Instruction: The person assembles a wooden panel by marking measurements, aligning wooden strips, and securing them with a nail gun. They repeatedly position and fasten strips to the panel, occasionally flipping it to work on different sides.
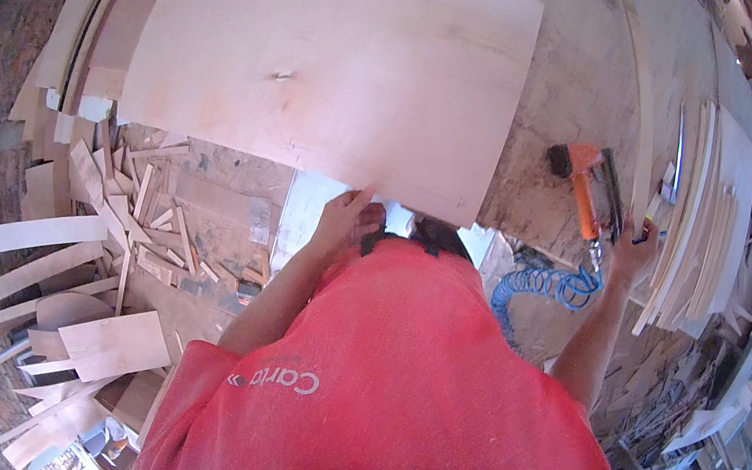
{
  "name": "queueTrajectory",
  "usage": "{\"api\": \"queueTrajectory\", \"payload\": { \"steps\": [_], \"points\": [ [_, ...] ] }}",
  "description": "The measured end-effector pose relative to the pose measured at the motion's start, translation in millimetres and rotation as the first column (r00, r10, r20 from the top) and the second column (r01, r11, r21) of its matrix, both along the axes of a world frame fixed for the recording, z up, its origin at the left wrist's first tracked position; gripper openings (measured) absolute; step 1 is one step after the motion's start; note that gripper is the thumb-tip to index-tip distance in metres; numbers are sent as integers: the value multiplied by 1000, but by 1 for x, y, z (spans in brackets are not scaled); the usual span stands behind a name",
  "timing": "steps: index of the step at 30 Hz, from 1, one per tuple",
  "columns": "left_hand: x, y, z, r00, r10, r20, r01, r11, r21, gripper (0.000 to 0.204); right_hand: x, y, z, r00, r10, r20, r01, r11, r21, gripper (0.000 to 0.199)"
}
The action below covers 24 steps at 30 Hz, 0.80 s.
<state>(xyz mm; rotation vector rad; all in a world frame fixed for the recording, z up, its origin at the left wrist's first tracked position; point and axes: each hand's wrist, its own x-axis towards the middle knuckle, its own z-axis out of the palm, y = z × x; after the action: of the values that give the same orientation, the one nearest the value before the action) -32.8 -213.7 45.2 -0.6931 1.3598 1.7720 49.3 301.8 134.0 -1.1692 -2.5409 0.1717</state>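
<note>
**Panel (344,63) laid flat; wood strip (644,90) apart from it**

The panel lies on the tabletop (556,91), directly beyond the left hand (346,223). The left hand is partly curled at the near edge; whether it grips cannot be told. The right hand (634,251) is closed around the near end of the strip, which extends away from it.

Status, as judged: panel placement appears done. No strip is visible on the panel's upper face; any joining appears outstanding. The orange nail gun (582,187) lies unheld, left of and beyond the right hand, with its blue coiled hose (526,283) nearer.

Stacked boards (708,219) stand right of the right hand; offcuts (137,222) lie left of the left hand.
</note>
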Motion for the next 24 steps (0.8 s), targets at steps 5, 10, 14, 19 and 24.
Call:
{"api": "queueTrajectory", "payload": {
  "steps": [5,10,14,19,24],
  "points": [
    [0,42,11,974,214,73,-217,976,32,55,-32,58,-4,995,-55,82,54,998,14,53],
    [11,60,-14,923,380,62,-383,922,60,44,-113,90,-31,947,304,-107,-265,923,278,55],
    [12,80,-10,847,520,105,-527,848,55,40,-232,32,-45,834,511,-207,-543,826,-150,48],
    [22,97,-4,866,495,67,-498,867,34,46,-359,-43,-46,645,751,-143,-764,623,-168,51],
    [17,121,14,852,524,9,-523,852,-20,52,-432,-35,-122,621,781,-66,-771,595,-228,55]
  ]
}}
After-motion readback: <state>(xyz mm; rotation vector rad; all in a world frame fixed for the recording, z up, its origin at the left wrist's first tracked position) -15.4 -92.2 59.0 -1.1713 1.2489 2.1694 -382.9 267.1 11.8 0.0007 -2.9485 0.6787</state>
